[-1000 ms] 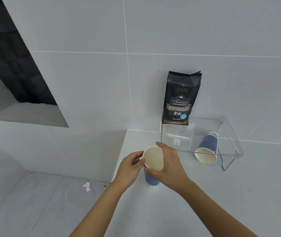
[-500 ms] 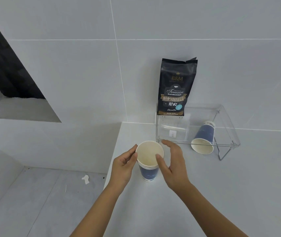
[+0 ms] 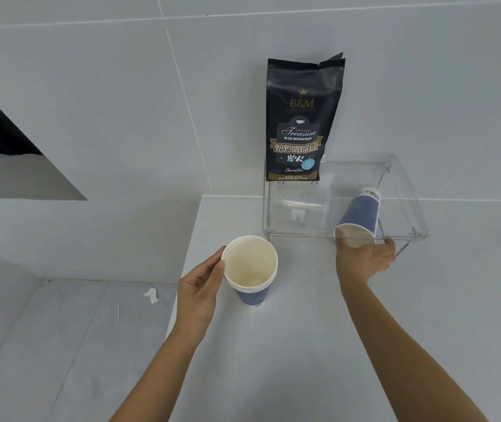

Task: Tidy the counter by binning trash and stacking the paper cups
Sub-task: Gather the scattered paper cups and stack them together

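Note:
A stack of blue paper cups (image 3: 250, 274) stands upright on the white counter (image 3: 289, 345), near its left edge. My left hand (image 3: 201, 286) rests against the stack's left side, thumb and fingers at the rim. Another blue paper cup (image 3: 360, 213) lies tipped on its side under a clear acrylic stand (image 3: 407, 208), mouth facing me. My right hand (image 3: 365, 258) is at that cup's mouth, fingers spread around the rim; whether it grips the cup is unclear.
A black coffee bean bag (image 3: 302, 117) stands on the acrylic stand against the tiled wall. The counter ends at a drop on the left, with a lower grey floor (image 3: 60, 345) holding a scrap of white paper (image 3: 151, 295).
My right hand left the cup stack and moved right to the mouth of the tipped cup under the acrylic stand. My left hand stays at the stack. The view came closer.

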